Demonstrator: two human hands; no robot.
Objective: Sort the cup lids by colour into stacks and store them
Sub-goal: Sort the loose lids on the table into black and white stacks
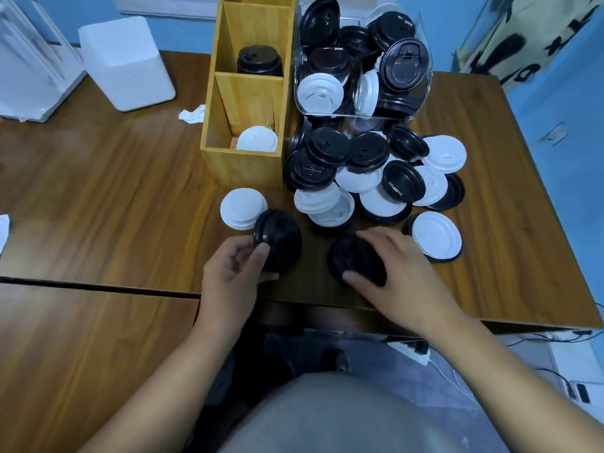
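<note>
Holding a black stack [277,243] in the left hand [235,269], fingers [261,253] curled round its rim. Kept tilted toward the other hand, probably to receive the next lid; cannot tell whether resting on the surface [98,191] or lifted.

Reaching with the right hand [402,273] over a lone black lid [356,259] near the front edge, fingers [379,238] spread and clamped across it, thumb at the near rim. Likely meant for the black stack.

Parked just beside: a white stack [242,209], set apart to keep the colours separate.

Behind, a box [242,168] with black lids in the middle compartment and white in the front one, so storing is already begun.

Still to sort: a mixed pile [376,171] spilling from a tipped clear tub [421,76].
</note>
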